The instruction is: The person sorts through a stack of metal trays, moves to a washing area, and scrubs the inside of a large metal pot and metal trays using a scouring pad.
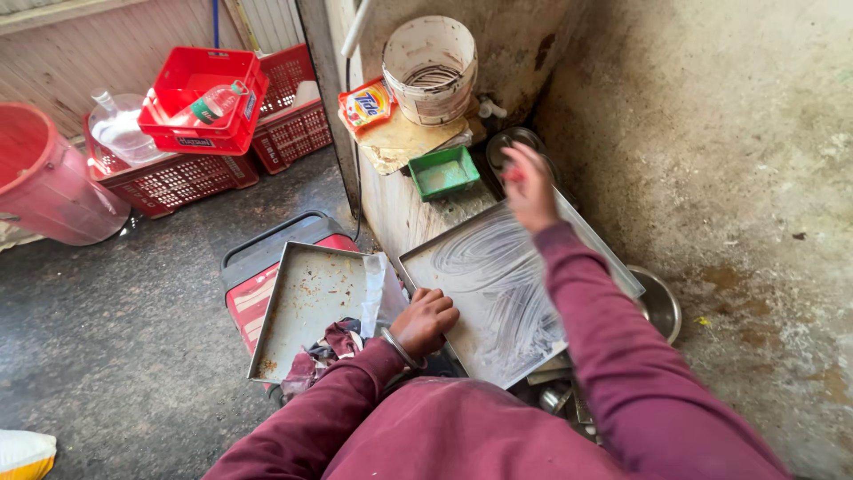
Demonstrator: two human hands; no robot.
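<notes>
Left hand (425, 322): my fingers curl closed over the soapy tray (506, 284) edge, centre frame.
Right hand (530, 187): blurred, fingers closed around something red, hard to identify.
Tray's lower corner: hidden behind my sleeve.

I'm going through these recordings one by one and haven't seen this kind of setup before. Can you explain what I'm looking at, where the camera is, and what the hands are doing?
There is no machine here: the single picture comes from a camera worn on a person's head, looking down at their own arms in maroon sleeves. The left hand grips the near edge of a large metal tray, smeared with white soapy streaks. The right hand reaches to the tray's far end, its fingers closed on something small and red; I cannot tell what it is. Beside it lies a second, dirty metal tray resting on a red and black case. Further off stand a green tub, a white bucket, a detergent packet, red crates and a red bin. The floor is bare concrete.
</notes>
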